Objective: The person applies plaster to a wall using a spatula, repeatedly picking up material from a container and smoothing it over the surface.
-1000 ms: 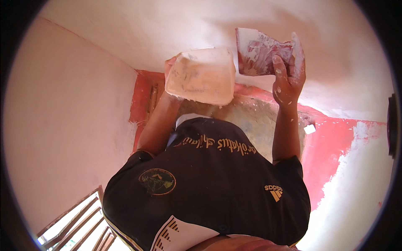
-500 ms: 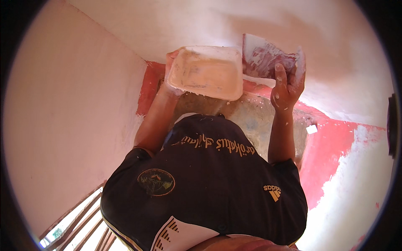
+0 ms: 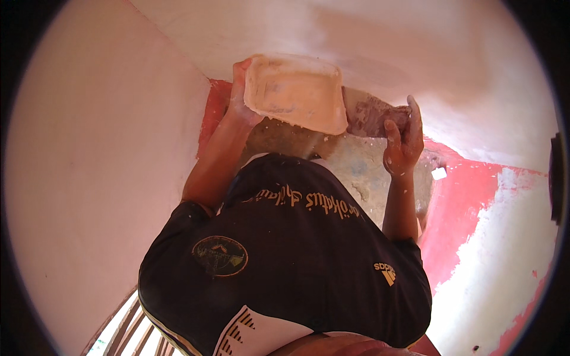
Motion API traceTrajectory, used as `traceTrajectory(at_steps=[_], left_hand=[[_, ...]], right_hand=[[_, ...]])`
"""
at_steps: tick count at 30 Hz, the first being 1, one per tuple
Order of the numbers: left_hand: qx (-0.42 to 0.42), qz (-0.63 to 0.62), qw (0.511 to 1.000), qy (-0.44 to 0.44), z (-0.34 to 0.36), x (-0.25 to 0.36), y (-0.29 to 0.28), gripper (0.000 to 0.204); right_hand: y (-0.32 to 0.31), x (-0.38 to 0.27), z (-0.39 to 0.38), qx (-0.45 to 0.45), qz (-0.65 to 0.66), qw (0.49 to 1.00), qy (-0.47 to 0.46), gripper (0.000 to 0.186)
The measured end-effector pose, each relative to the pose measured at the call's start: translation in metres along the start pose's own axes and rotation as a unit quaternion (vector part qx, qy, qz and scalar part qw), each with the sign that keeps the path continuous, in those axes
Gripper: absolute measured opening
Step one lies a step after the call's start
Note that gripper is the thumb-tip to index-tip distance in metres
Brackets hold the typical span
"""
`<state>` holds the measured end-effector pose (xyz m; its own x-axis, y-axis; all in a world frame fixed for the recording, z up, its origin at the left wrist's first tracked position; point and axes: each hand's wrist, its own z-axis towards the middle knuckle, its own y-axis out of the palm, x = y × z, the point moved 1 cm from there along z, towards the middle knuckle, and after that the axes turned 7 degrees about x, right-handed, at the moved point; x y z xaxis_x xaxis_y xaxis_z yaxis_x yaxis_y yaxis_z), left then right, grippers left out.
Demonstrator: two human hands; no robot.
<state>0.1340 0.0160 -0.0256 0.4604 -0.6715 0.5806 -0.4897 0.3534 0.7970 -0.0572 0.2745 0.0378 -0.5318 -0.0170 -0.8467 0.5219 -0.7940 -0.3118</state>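
My left hand (image 3: 239, 98) is closed on the left side of a shallow rectangular tub (image 3: 252, 98), whose inside is coated with pale putty. The tub is tilted so that its inside faces me. In my right hand (image 3: 402, 148) is a broad flat putty spreader (image 3: 373, 114), smeared with putty, gripped between the thumb and the fingers behind it. The spreader's left end meets the tub's right rim or passes just behind it; I cannot tell which. White spots of putty dot my right hand and forearm.
A pale wall (image 3: 415, 53) rises just beyond my hands, with a darker patch at the top. Another wall (image 3: 107, 166) stands on my left. Red paint (image 3: 463, 202) shows low on the right. Wooden slats (image 3: 127, 326) lie at lower left, and a small white piece (image 3: 439, 174) at right.
My right hand and the spreader have come down, away from the wall and toward the tub's right side. The tub has shifted slightly upward in the picture and tilted a little.
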Motion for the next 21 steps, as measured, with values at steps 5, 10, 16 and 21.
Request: traceTrajectory(at_steps=[5, 10, 16, 21], left_hand=[[-0.074, 0.111, 0.990, 0.056, -0.007, 0.020, -0.020, 0.048], [0.032, 0.062, 0.992, -0.103, -0.010, 0.033, -0.020, 0.046], [0.060, 0.196, 0.979, -0.021, -0.015, 0.044, 0.000, 0.036], [0.024, 0.278, 0.960, 0.018, -0.013, 0.051, 0.015, 0.030]], right_hand=[[0.003, 0.027, 0.001, -0.023, -0.096, 0.990, -0.100, 0.057], [0.010, -0.035, 0.046, -0.056, -0.040, 0.995, -0.072, 0.041], [0.042, -0.089, 0.097, -0.275, -0.211, 0.920, -0.182, 0.038], [0.061, -0.089, 0.108, -0.305, -0.235, 0.882, -0.274, 0.044]])
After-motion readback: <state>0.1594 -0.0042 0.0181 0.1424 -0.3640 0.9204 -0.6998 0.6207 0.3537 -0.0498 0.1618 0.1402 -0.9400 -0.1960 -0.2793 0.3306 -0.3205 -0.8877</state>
